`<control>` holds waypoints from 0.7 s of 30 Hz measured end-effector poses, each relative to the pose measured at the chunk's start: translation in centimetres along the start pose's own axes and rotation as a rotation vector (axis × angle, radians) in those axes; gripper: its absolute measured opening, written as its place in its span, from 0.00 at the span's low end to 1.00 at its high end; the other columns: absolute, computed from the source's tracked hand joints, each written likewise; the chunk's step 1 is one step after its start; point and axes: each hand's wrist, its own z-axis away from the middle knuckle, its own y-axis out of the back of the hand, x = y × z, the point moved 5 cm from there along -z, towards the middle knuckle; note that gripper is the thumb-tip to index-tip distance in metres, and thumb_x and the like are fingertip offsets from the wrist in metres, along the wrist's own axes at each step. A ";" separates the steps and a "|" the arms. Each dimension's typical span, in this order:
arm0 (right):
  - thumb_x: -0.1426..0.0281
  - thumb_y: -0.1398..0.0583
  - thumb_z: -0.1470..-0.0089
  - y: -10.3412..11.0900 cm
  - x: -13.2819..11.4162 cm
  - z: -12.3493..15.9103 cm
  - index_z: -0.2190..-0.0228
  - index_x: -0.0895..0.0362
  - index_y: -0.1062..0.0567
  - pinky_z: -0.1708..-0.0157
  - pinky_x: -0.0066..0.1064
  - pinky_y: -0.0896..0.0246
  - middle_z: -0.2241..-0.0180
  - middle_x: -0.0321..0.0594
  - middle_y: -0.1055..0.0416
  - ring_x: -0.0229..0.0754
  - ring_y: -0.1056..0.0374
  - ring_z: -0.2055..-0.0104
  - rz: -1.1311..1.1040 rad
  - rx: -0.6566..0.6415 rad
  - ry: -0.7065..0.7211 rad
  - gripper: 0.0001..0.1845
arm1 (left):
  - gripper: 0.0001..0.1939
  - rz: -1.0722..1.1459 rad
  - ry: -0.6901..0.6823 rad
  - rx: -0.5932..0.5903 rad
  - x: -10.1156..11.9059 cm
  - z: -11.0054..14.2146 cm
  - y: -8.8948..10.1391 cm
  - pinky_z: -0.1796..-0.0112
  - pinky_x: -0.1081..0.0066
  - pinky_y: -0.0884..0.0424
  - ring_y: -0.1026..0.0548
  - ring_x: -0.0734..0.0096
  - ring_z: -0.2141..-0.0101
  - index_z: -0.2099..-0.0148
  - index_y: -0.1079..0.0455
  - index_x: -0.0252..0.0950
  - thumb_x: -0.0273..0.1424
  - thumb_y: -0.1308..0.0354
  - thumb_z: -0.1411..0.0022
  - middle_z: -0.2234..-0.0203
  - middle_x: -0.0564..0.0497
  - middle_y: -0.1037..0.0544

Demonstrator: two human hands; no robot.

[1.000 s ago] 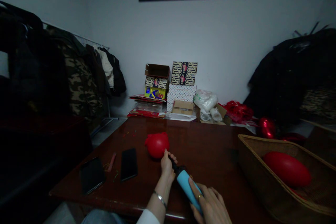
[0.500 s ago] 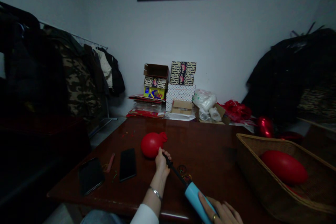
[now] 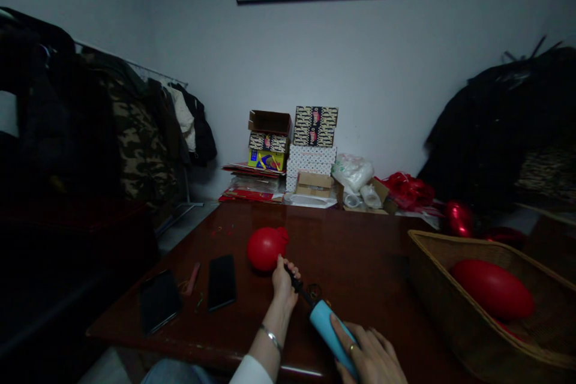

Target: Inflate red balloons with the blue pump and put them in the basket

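My left hand is closed around the black end of a balloon pump, pinching the neck of a red balloon there. Partly inflated, the balloon rests just above or on the table; its far side has a small bulge. My right hand wraps the light blue barrel of the pump. A short stretch of black rod shows between the barrel and my left hand. Rubber bands lie behind the rod, partly covered by the pump.
Two dark phones, one nearer and one farther left, lie on the brown table. A pink stick-like object sits between them. At right stands a wicker basket holding a red balloon. Stacked boxes are behind the table.
My right hand has pushed the blue barrel up and left towards my left hand, so less black rod shows. The view has shifted slightly; the left hand keeps its hold.
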 end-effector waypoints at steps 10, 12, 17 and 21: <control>0.71 0.45 0.53 -0.4 -1.7 -2.8 0.45 0.48 0.40 0.54 0.39 0.43 0.54 0.40 0.30 0.45 0.32 0.56 -0.057 -0.073 -0.138 0.31 | 0.20 -0.064 0.023 -0.020 -1.6 1.1 -0.2 0.85 0.79 0.46 0.43 0.82 0.86 0.74 0.45 0.36 0.45 0.41 0.48 0.86 0.60 0.42; 0.70 0.46 0.52 -0.6 -1.6 -2.7 0.44 0.48 0.40 0.54 0.39 0.43 0.54 0.41 0.30 0.45 0.32 0.56 -0.072 -0.101 -0.133 0.31 | 0.20 -0.064 0.020 -0.019 -1.6 1.0 -0.1 0.85 0.79 0.46 0.43 0.82 0.86 0.74 0.45 0.36 0.45 0.40 0.48 0.86 0.60 0.42; 0.69 0.47 0.50 -1.2 -1.2 -2.1 0.42 0.47 0.44 0.53 0.40 0.43 0.54 0.40 0.30 0.45 0.32 0.56 -0.070 -0.129 -0.124 0.32 | 0.20 -0.070 0.028 -0.008 -1.5 1.0 -0.1 0.85 0.79 0.46 0.43 0.82 0.86 0.74 0.45 0.36 0.43 0.40 0.48 0.86 0.60 0.41; 0.68 0.47 0.50 -1.5 -1.0 -1.5 0.42 0.45 0.46 0.54 0.39 0.43 0.53 0.39 0.31 0.44 0.32 0.56 -0.069 -0.121 -0.104 0.33 | 0.20 -0.076 0.015 -0.003 -1.4 1.1 -0.2 0.85 0.79 0.47 0.43 0.83 0.86 0.75 0.45 0.36 0.44 0.40 0.48 0.86 0.60 0.41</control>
